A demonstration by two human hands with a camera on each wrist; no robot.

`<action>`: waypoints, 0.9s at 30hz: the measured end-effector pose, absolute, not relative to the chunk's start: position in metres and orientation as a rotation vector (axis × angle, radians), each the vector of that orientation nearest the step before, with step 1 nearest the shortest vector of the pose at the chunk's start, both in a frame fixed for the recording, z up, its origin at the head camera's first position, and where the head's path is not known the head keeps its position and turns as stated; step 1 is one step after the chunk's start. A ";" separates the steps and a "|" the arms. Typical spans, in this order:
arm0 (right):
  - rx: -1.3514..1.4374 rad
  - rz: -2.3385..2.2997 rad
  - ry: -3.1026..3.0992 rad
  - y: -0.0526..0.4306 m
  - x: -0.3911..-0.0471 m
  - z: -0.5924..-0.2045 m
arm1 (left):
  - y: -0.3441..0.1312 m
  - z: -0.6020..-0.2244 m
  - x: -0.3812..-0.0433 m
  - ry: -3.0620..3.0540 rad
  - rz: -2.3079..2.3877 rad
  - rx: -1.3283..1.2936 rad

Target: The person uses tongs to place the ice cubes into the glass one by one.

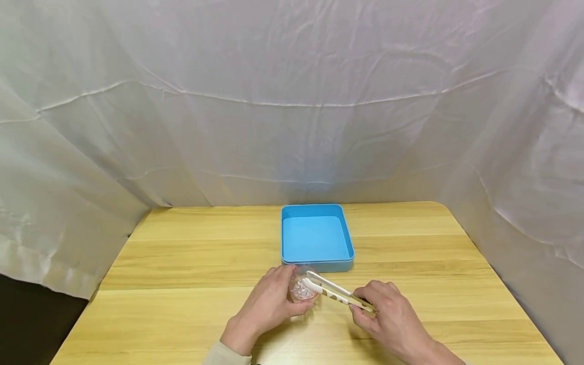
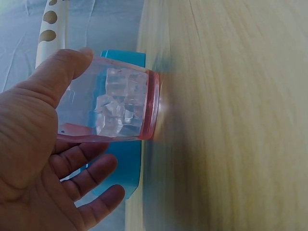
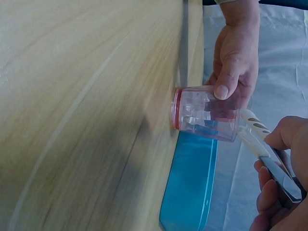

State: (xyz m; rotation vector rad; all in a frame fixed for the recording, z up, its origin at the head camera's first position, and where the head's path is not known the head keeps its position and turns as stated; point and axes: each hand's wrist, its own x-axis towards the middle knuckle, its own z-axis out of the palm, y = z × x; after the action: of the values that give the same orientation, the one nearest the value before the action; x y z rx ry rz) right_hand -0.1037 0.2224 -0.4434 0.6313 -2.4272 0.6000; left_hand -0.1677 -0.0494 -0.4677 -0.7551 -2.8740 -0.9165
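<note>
My left hand (image 1: 266, 304) grips a clear plastic cup (image 1: 303, 289) with a reddish band at its base. Clear ice-like cubes (image 2: 118, 113) fill its lower part, seen through the wall in the left wrist view. The cup is upright, its base at or very near the tabletop. In my right hand (image 1: 392, 317) is a pair of tongs (image 1: 335, 293), white with brown spots toward the tips and metal toward the handle. The tong tips are at the cup's mouth, and in the right wrist view they seem to hold nothing.
A shallow blue square box (image 1: 318, 266) sits just behind the cup, its inside bare. Everything stands on a wood-grain table (image 1: 191, 314). Grey-white cloth (image 1: 292, 142) hangs behind the table and along both sides.
</note>
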 end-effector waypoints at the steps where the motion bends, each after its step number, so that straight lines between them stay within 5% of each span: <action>1: 0.628 0.600 -2.427 0.222 -0.104 -0.444 | -0.049 -0.468 -0.168 -2.874 -0.915 -0.755; 17: 0.525 0.638 -2.371 0.233 -0.108 -0.441 | -0.050 -0.467 -0.166 -2.859 -0.922 -0.761; 27: 0.047 0.614 -2.538 0.300 -0.141 -0.435 | -0.051 -0.467 -0.167 -2.886 -0.916 -0.760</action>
State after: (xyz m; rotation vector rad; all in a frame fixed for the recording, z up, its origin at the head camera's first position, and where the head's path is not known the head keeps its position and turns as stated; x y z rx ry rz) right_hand -0.1411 0.3002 -0.4352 0.0470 -2.5377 0.6135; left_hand -0.1666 -0.0507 -0.4671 -0.7600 -2.8859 -0.9162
